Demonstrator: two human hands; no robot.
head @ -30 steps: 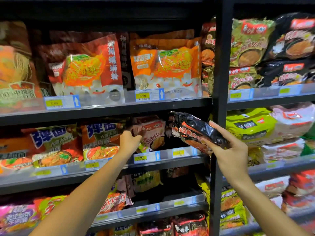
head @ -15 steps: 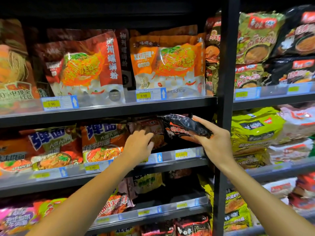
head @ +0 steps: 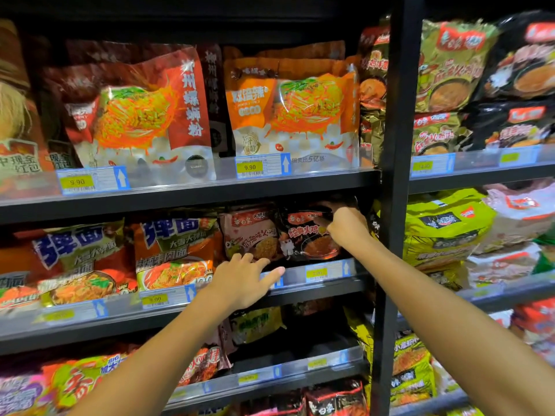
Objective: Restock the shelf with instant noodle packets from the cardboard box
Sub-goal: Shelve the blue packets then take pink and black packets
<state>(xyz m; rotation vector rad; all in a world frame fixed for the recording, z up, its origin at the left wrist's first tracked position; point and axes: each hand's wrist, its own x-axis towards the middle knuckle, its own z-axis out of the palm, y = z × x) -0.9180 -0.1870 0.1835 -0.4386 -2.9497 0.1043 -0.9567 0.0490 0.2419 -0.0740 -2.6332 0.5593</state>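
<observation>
So the noodle packet (head: 306,235) stands on the middle shelf (head: 315,285), right up against the upright post (head: 393,205). Another packet (head: 249,232) sits just left of it. Price tag (head: 326,270) is below, bigger bags (head: 294,112) one shelf up.

**Black packet now on the shelf**

Right hand (head: 345,228) moved the black noodle packet (head: 309,235) from in front of the black upright post (head: 393,205) into the middle shelf slot left of it; packet now stands upright beside the pink packet (head: 249,232). Left hand (head: 243,280) dropped off the pink packet to the shelf rail (head: 324,270), fingers spread.
</observation>
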